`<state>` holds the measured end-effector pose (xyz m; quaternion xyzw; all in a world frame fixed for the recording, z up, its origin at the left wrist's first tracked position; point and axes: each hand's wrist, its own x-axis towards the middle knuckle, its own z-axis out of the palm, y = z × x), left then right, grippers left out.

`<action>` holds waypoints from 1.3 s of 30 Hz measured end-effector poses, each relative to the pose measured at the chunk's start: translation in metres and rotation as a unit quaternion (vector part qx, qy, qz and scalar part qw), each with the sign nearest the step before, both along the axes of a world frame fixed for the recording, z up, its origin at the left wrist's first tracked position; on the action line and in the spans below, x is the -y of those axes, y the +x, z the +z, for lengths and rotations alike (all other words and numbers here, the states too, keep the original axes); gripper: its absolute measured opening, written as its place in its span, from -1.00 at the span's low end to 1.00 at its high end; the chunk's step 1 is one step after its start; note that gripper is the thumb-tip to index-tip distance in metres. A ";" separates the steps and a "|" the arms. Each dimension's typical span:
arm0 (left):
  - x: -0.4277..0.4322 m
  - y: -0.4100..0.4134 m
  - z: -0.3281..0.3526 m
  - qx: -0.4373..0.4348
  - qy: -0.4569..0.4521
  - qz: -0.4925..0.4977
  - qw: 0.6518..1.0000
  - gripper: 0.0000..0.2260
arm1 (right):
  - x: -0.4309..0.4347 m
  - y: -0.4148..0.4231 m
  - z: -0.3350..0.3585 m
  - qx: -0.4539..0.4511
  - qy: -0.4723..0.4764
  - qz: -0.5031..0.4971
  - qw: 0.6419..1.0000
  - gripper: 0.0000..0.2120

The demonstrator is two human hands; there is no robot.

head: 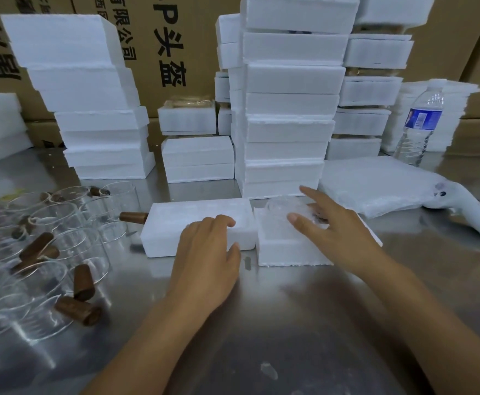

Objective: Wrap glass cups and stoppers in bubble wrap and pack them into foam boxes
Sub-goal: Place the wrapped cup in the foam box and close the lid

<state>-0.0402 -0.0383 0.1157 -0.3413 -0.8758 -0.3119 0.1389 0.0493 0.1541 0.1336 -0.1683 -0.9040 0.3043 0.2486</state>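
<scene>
A clear bubble-wrapped bundle (pixel 280 208) sits in the open white foam box (pixel 287 252) near the middle of the steel bench (pixel 290 323), its top rising above the box's rim. What the wrap holds is too blurred to tell. The right hand (pixel 332 226) is spread wide over the bundle, fingers straight. Just beside the box, on its left, lies a closed white foam block (pixel 170 226). The left hand (pixel 207 246) grips its right end, curled fingers on top and thumb against the near face. Farther left, clear glass cups (pixel 62 223) crowd the bench with brown tapered stoppers (pixel 82 280) scattered among them. A stack of bubble wrap sheets (pixel 375 183) lies to the right, and tall stacks of white foam boxes (pixel 287 109) stand behind. The brown cardboard cartons (pixel 193 52) at the back carry black print reading "头盔" and "有限公司". The clear plastic water bottle (pixel 421 124) wears a blue label whose writing is too small to read.
</scene>
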 end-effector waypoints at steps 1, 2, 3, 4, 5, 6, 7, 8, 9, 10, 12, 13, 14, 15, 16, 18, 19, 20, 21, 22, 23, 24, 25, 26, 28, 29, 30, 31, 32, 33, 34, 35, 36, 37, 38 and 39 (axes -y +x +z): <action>0.001 0.000 0.001 -0.012 -0.005 0.000 1.000 -0.70 | 0.000 0.000 0.000 0.001 0.003 -0.004 1.000 -0.29; 0.001 0.000 0.003 -0.020 -0.008 -0.001 1.000 -0.71 | 0.001 0.000 0.000 0.002 0.012 -0.008 1.000 -0.24; 0.002 -0.001 0.004 -0.025 -0.013 -0.001 1.000 -0.72 | 0.002 0.001 0.002 0.002 0.026 -0.010 1.000 -0.21; 0.002 -0.001 0.005 -0.029 -0.015 -0.002 0.999 -0.72 | 0.001 0.003 0.004 -0.004 0.033 -0.014 0.999 -0.20; 0.002 -0.001 0.006 -0.030 -0.012 -0.004 0.999 -0.72 | -0.001 0.005 0.007 -0.024 0.031 -0.027 0.999 -0.21; 0.003 -0.001 0.007 -0.028 0.001 -0.007 1.000 -0.72 | -0.005 0.007 0.010 -0.054 0.022 -0.053 0.997 -0.25; 0.003 0.000 0.008 -0.024 0.022 -0.012 0.999 -0.72 | -0.011 0.009 0.013 -0.091 0.005 -0.090 0.992 -0.32; 0.004 0.000 0.010 -0.024 0.046 -0.017 0.999 -0.73 | -0.018 0.011 0.016 -0.128 -0.017 -0.133 0.983 -0.43; 0.004 0.001 0.013 -0.028 0.070 -0.024 0.997 -0.73 | -0.025 0.013 0.017 -0.153 -0.040 -0.176 0.971 -0.54; 0.004 0.002 0.016 -0.033 0.095 -0.029 0.994 -0.74 | -0.032 0.014 0.017 -0.158 -0.061 -0.216 0.961 -0.61; 0.005 0.003 0.022 -0.034 0.145 -0.027 0.989 -0.76 | -0.044 0.016 0.012 -0.113 -0.106 -0.256 0.954 -0.65; 0.005 0.004 0.025 -0.029 0.167 -0.025 0.985 -0.76 | -0.047 0.015 0.010 -0.082 -0.134 -0.256 0.954 -0.63; 0.005 0.005 0.027 -0.021 0.188 -0.029 0.982 -0.76 | -0.049 0.014 0.007 -0.055 -0.158 -0.252 0.953 -0.61; 0.005 0.006 0.029 -0.012 0.209 -0.038 0.977 -0.76 | -0.049 0.014 0.006 -0.034 -0.174 -0.249 0.952 -0.58; 0.005 0.008 0.031 -0.004 0.232 -0.053 0.971 -0.76 | -0.049 0.013 0.005 -0.020 -0.182 -0.249 0.951 -0.57; 0.007 0.010 0.037 0.005 0.281 -0.090 0.955 -0.76 | -0.047 0.011 0.004 -0.007 -0.187 -0.250 0.950 -0.55; 0.009 0.010 0.039 0.015 0.307 -0.102 0.946 -0.75 | -0.046 0.011 0.004 -0.003 -0.186 -0.248 0.951 -0.56; 0.011 0.010 0.042 0.030 0.332 -0.110 0.936 -0.74 | -0.044 0.011 0.004 0.000 -0.185 -0.247 0.951 -0.57; 0.013 0.008 0.044 0.046 0.354 -0.113 0.927 -0.74 | -0.043 0.011 0.004 0.003 -0.183 -0.246 0.952 -0.58; 0.014 0.006 0.046 0.063 0.374 -0.114 0.918 -0.75 | -0.042 0.011 0.004 0.006 -0.184 -0.244 0.952 -0.60; 0.016 0.003 0.048 0.083 0.399 -0.114 0.906 -0.76 | -0.041 0.011 0.004 0.007 -0.188 -0.241 0.952 -0.61; 0.017 -0.001 0.049 0.106 0.432 -0.117 0.888 -0.78 | -0.040 0.010 0.004 0.007 -0.194 -0.236 0.952 -0.63; 0.019 -0.004 0.051 0.131 0.470 -0.125 0.864 -0.79 | -0.039 0.010 0.005 0.006 -0.202 -0.230 0.952 -0.65; 0.021 -0.008 0.052 0.154 0.503 -0.135 0.840 -0.78 | -0.037 0.009 0.006 0.004 -0.211 -0.221 0.952 -0.67; 0.023 -0.014 0.050 0.188 0.544 -0.144 0.805 -0.73 | -0.035 0.007 0.005 0.002 -0.230 -0.201 0.952 -0.71; 0.024 -0.016 0.049 0.198 0.554 -0.142 0.796 -0.71 | -0.035 0.006 0.004 0.001 -0.238 -0.193 0.952 -0.74; 0.025 -0.018 0.048 0.202 0.561 -0.136 0.791 -0.70 | -0.034 0.005 0.003 -0.002 -0.248 -0.186 0.951 -0.76; 0.027 -0.020 0.047 0.204 0.569 -0.129 0.786 -0.69 | -0.034 0.004 0.002 -0.006 -0.264 -0.177 0.948 -0.81; 0.029 -0.021 0.048 0.205 0.580 -0.124 0.779 -0.68 | -0.032 0.004 0.003 -0.011 -0.287 -0.165 0.944 -0.86; 0.031 -0.024 0.048 0.207 0.594 -0.121 0.768 -0.67 | -0.031 0.005 0.004 -0.014 -0.312 -0.148 0.938 -0.90; 0.035 -0.026 0.049 0.207 0.611 -0.120 0.755 -0.67 | -0.029 0.005 0.005 -0.014 -0.329 -0.133 0.935 -0.92; 0.038 -0.030 0.049 0.207 0.627 -0.121 0.741 -0.70 | -0.027 0.005 0.005 -0.011 -0.331 -0.122 0.935 -0.93; 0.042 -0.033 0.049 0.209 0.642 -0.120 0.727 -0.74 | -0.025 0.004 0.006 -0.013 -0.328 -0.116 0.937 -0.93; 0.045 -0.036 0.048 0.222 0.657 -0.121 0.710 -0.78 | -0.023 0.004 0.006 -0.023 -0.318 -0.115 0.941 -0.93; 0.047 -0.039 0.047 0.248 0.672 -0.126 0.687 -0.80 | -0.021 0.003 0.006 -0.040 -0.293 -0.122 0.947 -0.93; 0.047 -0.040 0.046 0.285 0.685 -0.139 0.656 -0.80 | -0.018 0.002 0.006 -0.063 -0.251 -0.129 0.957 -0.93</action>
